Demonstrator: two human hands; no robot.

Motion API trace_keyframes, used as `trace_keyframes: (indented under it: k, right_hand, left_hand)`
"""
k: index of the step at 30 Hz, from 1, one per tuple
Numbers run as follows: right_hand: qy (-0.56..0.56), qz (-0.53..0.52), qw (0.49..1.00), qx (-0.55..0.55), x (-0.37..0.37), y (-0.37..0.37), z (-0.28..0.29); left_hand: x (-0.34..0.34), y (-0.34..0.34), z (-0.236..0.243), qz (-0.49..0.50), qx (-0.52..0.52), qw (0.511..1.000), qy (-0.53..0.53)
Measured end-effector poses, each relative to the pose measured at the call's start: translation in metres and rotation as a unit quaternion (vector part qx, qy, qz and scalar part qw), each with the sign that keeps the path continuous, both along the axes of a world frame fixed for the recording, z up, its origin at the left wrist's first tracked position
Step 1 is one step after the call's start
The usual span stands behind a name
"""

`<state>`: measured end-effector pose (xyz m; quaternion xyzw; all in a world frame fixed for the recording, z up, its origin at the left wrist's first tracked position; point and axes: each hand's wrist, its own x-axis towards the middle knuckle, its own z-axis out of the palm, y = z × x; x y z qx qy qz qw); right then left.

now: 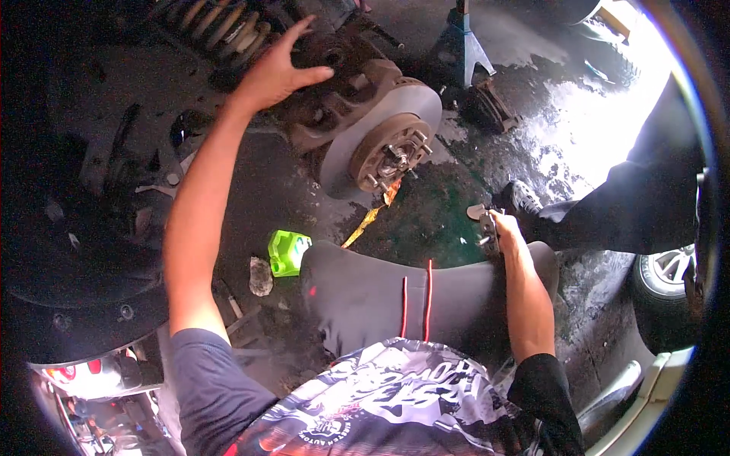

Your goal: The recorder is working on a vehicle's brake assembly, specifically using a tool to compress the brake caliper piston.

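My left hand (275,74) is raised at the upper left with thumb and fingers spread, holding nothing that I can see. It is close to the suspension parts behind the brake disc (420,106). The disc's rusty hub (388,148) carries several bare wheel studs. Low beside my right knee, my right hand (509,229) is closed around a small grey metal part (488,228). What kind of part it is cannot be made out, as the fingers cover some of it.
A coil spring (228,29) is at the upper left. Beyond the disc stand a blue jack stand (465,53) and a rusty metal part (494,106) on the floor. A green plastic container (287,253) lies near my left knee. At right are another person's shoe (525,197) and a wheel (668,275).
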<state>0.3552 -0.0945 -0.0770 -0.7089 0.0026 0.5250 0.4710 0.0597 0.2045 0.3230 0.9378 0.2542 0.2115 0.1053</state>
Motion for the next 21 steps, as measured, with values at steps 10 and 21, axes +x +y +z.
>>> trace_keyframes:
  k: [10,21]
  right_hand:
    - [-0.043,0.073,0.996,-0.018,-0.008,-0.004,-0.018]
    - [-0.128,0.142,0.979,-0.075,-0.003,0.007,-0.023]
  left_hand:
    - [0.034,-0.005,0.014,0.019,0.087,0.995,0.040]
    - [-0.045,-0.071,-0.012,0.087,-0.085,0.959,-0.256]
